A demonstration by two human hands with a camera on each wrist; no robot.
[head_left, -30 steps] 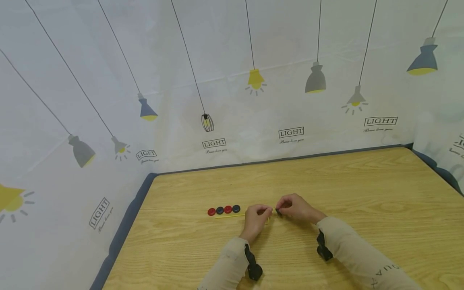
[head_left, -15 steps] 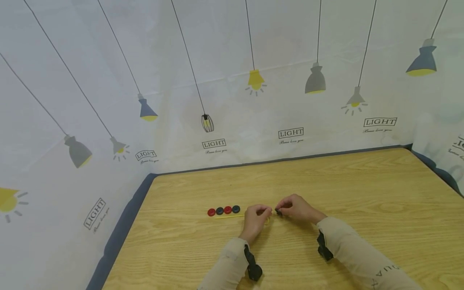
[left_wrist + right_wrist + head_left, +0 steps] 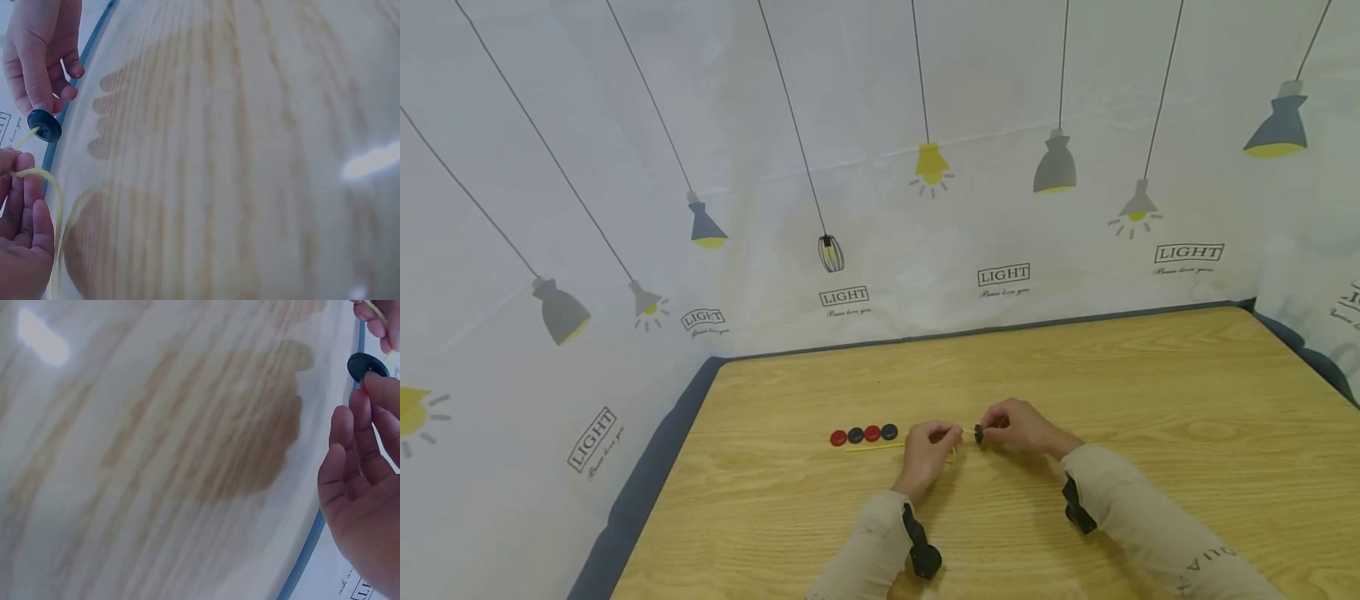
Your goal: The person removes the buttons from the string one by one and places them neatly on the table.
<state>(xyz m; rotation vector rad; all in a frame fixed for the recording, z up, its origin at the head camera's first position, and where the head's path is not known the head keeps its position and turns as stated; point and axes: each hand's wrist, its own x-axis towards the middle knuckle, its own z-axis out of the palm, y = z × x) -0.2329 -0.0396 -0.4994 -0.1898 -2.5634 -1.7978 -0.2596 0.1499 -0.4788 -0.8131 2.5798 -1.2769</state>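
Note:
Between thumb and fingers, my left hand (image 3: 922,454) pinches a yellow cord (image 3: 57,200) close to one end. A large dark button (image 3: 45,126) is pinched at its edge by my right hand (image 3: 1021,427), held up on edge above the table. The cord's short end reaches the button's face at its holes in the left wrist view; how far through it goes is hidden. In the right wrist view the button (image 3: 364,364) sits between thumb and index finger. The rest of the cord hangs from my left hand and lies along the table to the left.
Left of my hands, two red buttons (image 3: 838,437) and two dark buttons (image 3: 889,431) lie in an alternating row. The wood-grain table (image 3: 1075,358) meets a pale curtain (image 3: 910,250) printed with lamps at its back edge.
My right hand has shifted slightly right and the button has turned more upright. A short stretch of cord now shows between my left fingers and the button. The row is unmoved.

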